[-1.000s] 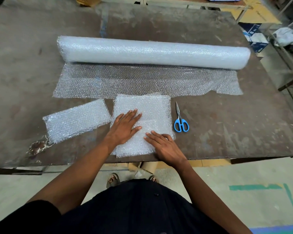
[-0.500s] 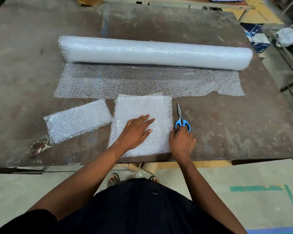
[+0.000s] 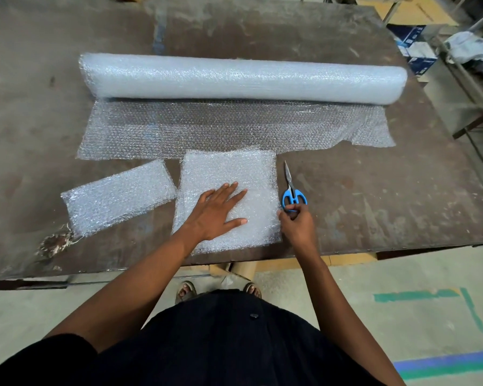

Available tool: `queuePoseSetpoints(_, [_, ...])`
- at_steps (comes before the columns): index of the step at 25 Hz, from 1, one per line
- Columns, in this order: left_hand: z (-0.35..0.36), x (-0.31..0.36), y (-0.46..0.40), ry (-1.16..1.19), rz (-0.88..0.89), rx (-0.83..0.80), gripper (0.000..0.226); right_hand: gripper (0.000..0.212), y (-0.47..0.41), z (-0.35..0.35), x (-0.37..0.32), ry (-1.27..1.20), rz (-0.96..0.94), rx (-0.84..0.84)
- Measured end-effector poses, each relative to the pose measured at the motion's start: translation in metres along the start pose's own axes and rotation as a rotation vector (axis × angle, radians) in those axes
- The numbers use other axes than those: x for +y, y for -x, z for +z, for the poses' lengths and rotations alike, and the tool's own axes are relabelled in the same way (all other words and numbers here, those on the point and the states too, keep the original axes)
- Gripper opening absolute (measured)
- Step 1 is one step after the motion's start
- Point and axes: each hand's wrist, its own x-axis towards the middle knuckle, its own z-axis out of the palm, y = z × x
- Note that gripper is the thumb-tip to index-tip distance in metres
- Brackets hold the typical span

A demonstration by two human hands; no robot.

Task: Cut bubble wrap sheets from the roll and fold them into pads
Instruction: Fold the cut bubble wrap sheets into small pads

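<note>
While pinning pad: left hand [image 3: 216, 211] flat on folded bubble wrap [image 3: 229, 176], stopping spring-back.
Right hand [image 3: 297, 227]: at 3 o'clock, pinching blue scissors [image 3: 292, 195], likely for next cut.

Right hand [image 3: 297, 225] moved off the pad [image 3: 229, 174] onto the scissors [image 3: 292, 190] handles, left hand [image 3: 216, 211] slid toward the pad's middle

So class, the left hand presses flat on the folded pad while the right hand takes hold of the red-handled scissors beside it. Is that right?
Not quite: the head view shows the scissors have blue handles, not red. The rest holds: the left hand presses flat on the folded pad while the right hand takes hold of them beside it.
</note>
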Motion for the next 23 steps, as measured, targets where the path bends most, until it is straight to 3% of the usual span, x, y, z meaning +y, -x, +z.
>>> queuePoseSetpoints(2, [-0.003, -0.003, -0.001, 0.01, 0.004, -0.032, 0.092, 0.019, 0.003, 0.002, 0.014, 0.037, -0.067, -0.071])
queuePoseSetpoints(5, [-0.011, -0.009, -0.003, 0.044, 0.019, -0.118, 0.107, 0.029, 0.003, 0.005, 0.019, 0.386, -0.175, -0.165])
queuePoseSetpoints(8, [-0.019, -0.012, -0.006, 0.075, 0.042, -0.193, 0.123, 0.046, -0.001, 0.007, 0.01, 0.783, -0.417, 0.041])
queuePoseSetpoints(10, [-0.025, -0.014, -0.007, 0.096, 0.033, -0.22, 0.13, 0.047, -0.006, 0.01, -0.005, 0.847, -0.64, 0.109])
queuePoseSetpoints(11, [-0.026, -0.015, -0.009, 0.112, 0.016, -0.199, 0.126, 0.045, -0.011, 0.012, -0.014, 0.827, -0.704, 0.044])
queuePoseSetpoints(13, [-0.03, -0.014, -0.013, 0.174, -0.032, -0.102, 0.096, 0.043, -0.022, 0.021, -0.029, 0.83, -0.708, -0.127])
queuePoseSetpoints(16, [-0.039, -0.015, -0.021, 0.2, -0.042, -0.015, 0.049, 0.04, -0.036, 0.031, -0.043, 0.956, -0.665, -0.177])
queuePoseSetpoints(20, [-0.041, -0.022, -0.021, 0.261, -0.033, -0.061, 0.04, 0.025, -0.047, 0.029, -0.055, 0.92, -0.608, -0.246])
queuePoseSetpoints(23, [-0.052, -0.017, -0.019, 0.451, -0.123, -0.148, 0.046, 0.021, -0.044, 0.011, -0.076, 0.62, -0.542, -0.496])
